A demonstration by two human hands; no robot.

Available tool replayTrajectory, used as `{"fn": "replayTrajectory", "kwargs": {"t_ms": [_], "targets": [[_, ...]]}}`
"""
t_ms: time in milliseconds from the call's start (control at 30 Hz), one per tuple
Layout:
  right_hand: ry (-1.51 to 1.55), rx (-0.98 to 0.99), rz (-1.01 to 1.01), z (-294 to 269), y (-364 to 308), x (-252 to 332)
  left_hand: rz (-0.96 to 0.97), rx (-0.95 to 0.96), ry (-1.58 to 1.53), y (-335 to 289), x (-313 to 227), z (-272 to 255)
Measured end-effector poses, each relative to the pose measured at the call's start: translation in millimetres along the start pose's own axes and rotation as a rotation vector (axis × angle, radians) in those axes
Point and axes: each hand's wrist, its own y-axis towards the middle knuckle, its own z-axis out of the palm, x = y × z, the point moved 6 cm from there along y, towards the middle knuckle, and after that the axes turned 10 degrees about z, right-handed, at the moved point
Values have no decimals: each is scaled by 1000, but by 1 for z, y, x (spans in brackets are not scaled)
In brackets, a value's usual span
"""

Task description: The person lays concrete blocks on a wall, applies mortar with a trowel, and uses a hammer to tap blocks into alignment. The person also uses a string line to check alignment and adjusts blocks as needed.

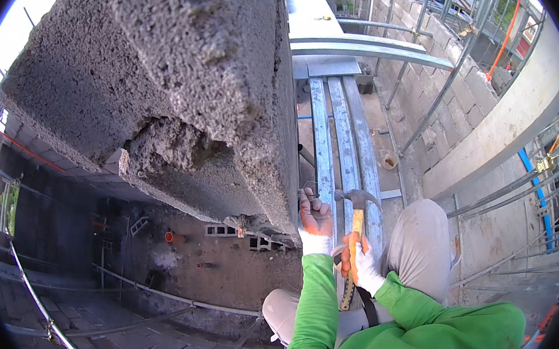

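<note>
My right hand [360, 260] is closed around the handle of a claw hammer [359, 222]. The hammer's metal head points away from me, above the metal planks. Just left of it, my left hand [316, 214] is up against the edge of a rough grey concrete block wall [247, 111]. Its fingers are curled together at the wall face; whatever they pinch is too small to make out, though a thin wire-like line shows by the fingertips. Both hands wear white-cuffed gloves, with the fingertips bare.
Long metal planks [321, 131] run ahead beneath my hands, with a crosswise metal beam [368, 50] farther off. Scaffold pipes [445, 93] stand at the right. Down on the left lies a lower floor [194, 268] with hollow blocks [221, 230] and an orange pipe end [174, 237].
</note>
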Motion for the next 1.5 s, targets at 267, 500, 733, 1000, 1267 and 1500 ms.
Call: {"fn": "replayTrajectory", "kwargs": {"t_ms": [267,500,733,1000,1267,1500], "targets": [[219,-43,-84,-5,-4,-1,50,-47,169,-1,0,-15],[-172,63,4,11,11,-19,99,-106,259,2,2,-19],[339,-13,-98,9,13,-17,100,-65,224,1,3,-15],[339,297,-45,9,13,-14,94,-116,169,1,3,-13],[87,-20,85,5,27,-25,91,-106,200,1,2,-15],[-299,-169,-405,-4,36,-26,98,-121,191,2,3,-12]]}}
